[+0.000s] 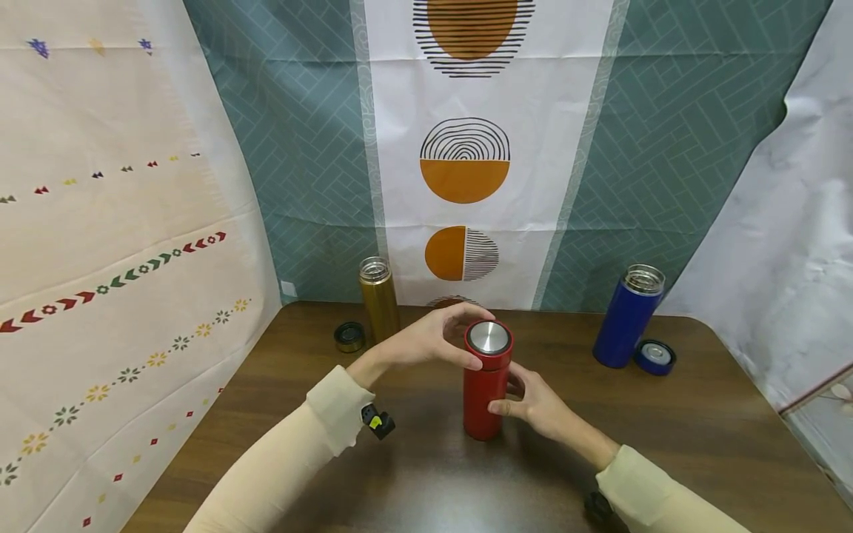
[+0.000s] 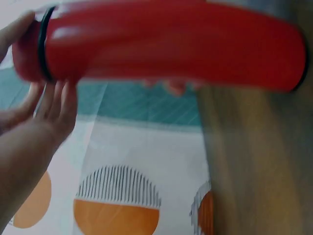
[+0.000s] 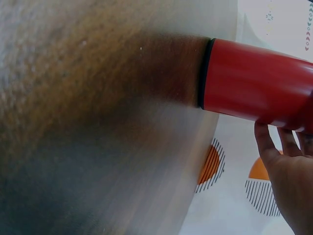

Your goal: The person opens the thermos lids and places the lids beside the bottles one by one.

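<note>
A red thermos flask (image 1: 483, 403) with a silver-topped lid (image 1: 489, 339) stands upright on the wooden table, in the middle of the head view. My left hand (image 1: 436, 339) grips the lid from the left, thumb in front and fingers behind. From the right, my right hand (image 1: 538, 406) holds the flask's body, its thumb lying across the front. In the left wrist view the lid sits on the flask (image 2: 161, 44), above a dark ring. The flask's base (image 3: 207, 73) meets the table in the right wrist view. Part of the right fingers is hidden behind the flask.
At the back left stands a lidless gold flask (image 1: 380, 300), a gold-and-black lid (image 1: 349, 337) beside it. A lidless blue flask (image 1: 628, 318) is at the back right, with its blue lid (image 1: 655, 357) next to it. A patterned curtain (image 1: 300, 148) hangs behind the table (image 1: 426, 474).
</note>
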`<state>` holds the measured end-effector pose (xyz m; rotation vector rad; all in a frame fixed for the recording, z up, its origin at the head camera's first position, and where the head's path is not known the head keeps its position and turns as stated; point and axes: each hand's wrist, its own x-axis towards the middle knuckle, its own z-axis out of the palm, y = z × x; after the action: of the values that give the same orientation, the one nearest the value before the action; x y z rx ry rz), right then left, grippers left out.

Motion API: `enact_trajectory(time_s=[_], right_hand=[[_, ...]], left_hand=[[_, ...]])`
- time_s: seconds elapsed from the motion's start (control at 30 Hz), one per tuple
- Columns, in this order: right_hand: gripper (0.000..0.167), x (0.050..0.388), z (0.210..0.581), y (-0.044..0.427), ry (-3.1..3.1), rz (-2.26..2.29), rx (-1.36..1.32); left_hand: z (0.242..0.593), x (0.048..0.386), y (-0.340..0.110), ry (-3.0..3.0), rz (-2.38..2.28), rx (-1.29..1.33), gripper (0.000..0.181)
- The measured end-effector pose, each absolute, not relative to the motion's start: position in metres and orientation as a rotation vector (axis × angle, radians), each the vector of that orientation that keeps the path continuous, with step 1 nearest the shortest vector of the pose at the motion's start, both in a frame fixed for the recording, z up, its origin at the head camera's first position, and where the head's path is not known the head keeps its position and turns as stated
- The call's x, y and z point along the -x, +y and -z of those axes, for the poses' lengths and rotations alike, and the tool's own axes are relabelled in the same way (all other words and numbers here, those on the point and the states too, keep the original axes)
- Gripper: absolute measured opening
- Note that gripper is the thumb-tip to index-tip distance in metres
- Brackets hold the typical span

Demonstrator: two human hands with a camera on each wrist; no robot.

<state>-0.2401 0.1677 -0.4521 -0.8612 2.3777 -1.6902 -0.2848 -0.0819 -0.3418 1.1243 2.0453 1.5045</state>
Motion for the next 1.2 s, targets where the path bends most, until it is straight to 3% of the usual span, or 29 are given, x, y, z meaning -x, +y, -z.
enact_trajectory(time_s=[0.23,0.47,0.77,1.2], right_hand=[[0.069,0.24,0.452,0.168,2.372,1.693,0.861],[0.066,0.241,0.453,0.168,2.376,1.697,0.881],[0.066,0.241,0.455,0.169,2.384,1.696,0.863],[0.068,0.241,0.454,0.168,2.372,1.693,0.874]], left_hand=[[0.352,0.273,-0.076,2.187,-1.609,-1.027,0.068],[0.346,0.278,-0.081,2.122,-1.469,-1.121,0.077],[0.336,0.291,-0.085,2.029,-1.337,-1.205,0.071],[0.343,0.281,-0.076,2.198,-1.465,-1.128,0.065]])
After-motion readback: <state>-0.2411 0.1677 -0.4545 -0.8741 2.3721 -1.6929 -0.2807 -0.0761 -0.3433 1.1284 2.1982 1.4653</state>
